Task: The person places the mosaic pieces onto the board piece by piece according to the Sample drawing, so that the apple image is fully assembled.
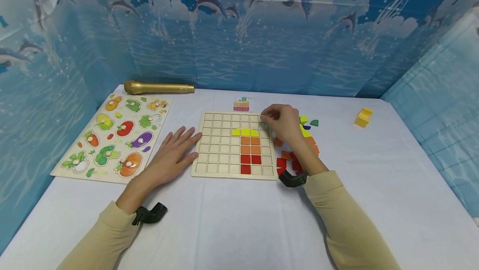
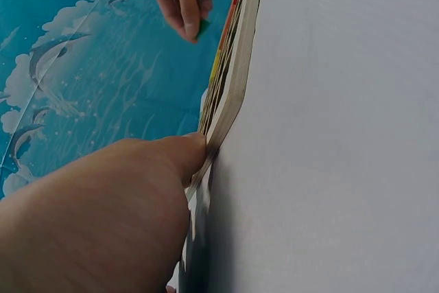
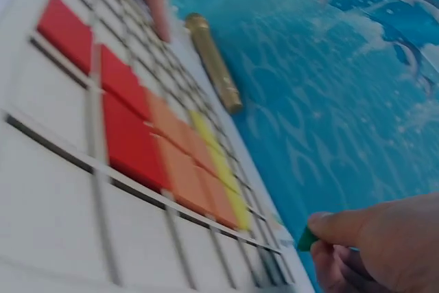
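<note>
My right hand (image 1: 285,123) pinches a small green tile (image 3: 306,239) between thumb and fingers, above the upper right corner of a wooden grid board (image 1: 218,153). Flat yellow pieces (image 1: 245,132), orange squares (image 1: 250,141) and red squares (image 1: 245,159) sit in the board's cells, right of its middle. My left hand (image 1: 170,160) lies with fingers spread at the board's left edge, its thumb and fingertips against the frame. In the left wrist view, the left thumb (image 2: 185,152) touches the board's side. Loose coloured tiles (image 1: 296,165) lie right of the board, partly hidden under my right forearm.
A small picture card (image 1: 242,104) lies behind the board. At the left is a vegetable peg puzzle (image 1: 112,137), with a gold microphone (image 1: 161,88) behind it. A yellow block (image 1: 363,117) stands at the back right. Sea-print cloth (image 1: 224,62) hangs behind the white table.
</note>
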Demonstrator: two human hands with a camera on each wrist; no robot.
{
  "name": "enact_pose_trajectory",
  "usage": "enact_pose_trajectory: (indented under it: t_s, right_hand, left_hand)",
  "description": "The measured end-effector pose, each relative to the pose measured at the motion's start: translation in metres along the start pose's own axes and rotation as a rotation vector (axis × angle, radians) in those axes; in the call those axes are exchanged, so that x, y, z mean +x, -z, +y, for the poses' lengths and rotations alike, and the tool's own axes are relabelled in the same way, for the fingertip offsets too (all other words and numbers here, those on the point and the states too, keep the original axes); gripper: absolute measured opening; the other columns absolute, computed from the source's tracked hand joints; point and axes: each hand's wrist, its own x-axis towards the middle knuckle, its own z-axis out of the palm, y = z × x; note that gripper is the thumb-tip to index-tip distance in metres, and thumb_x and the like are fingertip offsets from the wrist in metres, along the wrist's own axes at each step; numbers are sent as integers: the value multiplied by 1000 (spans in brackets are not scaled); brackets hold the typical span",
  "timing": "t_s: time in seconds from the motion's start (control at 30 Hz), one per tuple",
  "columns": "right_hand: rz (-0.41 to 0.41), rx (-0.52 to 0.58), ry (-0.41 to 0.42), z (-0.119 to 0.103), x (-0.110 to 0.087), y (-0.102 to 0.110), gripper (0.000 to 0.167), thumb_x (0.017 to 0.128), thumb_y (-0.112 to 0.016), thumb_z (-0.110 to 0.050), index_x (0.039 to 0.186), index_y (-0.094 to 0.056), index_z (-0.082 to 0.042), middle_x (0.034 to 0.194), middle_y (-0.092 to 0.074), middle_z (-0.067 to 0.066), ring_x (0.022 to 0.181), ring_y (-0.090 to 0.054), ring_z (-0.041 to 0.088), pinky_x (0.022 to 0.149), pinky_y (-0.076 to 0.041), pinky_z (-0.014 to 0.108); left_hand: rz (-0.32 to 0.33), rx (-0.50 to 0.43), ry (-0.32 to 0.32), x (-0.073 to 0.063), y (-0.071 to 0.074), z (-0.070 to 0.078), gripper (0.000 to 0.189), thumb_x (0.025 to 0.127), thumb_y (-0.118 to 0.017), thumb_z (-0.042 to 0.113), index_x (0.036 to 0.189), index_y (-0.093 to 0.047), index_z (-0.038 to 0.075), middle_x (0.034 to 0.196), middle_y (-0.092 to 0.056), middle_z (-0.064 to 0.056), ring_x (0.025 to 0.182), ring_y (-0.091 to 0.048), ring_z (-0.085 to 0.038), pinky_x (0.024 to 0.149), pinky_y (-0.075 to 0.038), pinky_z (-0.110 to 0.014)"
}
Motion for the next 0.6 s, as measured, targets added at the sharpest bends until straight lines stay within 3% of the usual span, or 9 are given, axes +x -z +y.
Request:
enact_pose_trajectory:
  t_s: [0.23, 0.47, 0.6]
  right_hand:
    - [-46, 130, -5, -8, -6, -25, 15, 101, -73, -13, 114, -79, -7, 100, -76, 11, 88, -68, 25, 84, -60, 37]
    - [-104, 87, 36, -9, -8, -35, 21, 102, -71, -12, 122, -78, -9, 119, -76, 10, 103, -72, 26, 98, -61, 41]
    - [-99, 71, 63, -9, -10, -36, 22, 101, -71, -11, 122, -78, -8, 121, -75, 11, 106, -72, 27, 99, -61, 42]
  left_hand:
    - [-1, -3, 3, 0, 0, 0, 62, 108, -58, 34, 165, -39, 18, 174, -28, -10, 164, -10, -37, 132, -2, -62]
    - [-3, -4, 2, 0, 1, 1, 62, 108, -58, 34, 164, -39, 16, 174, -28, -11, 164, -11, -38, 132, -2, -62]
    - [-2, -6, 0, 0, 1, 1, 62, 108, -58, 33, 164, -39, 17, 174, -28, -11, 164, -11, -38, 132, -3, -62]
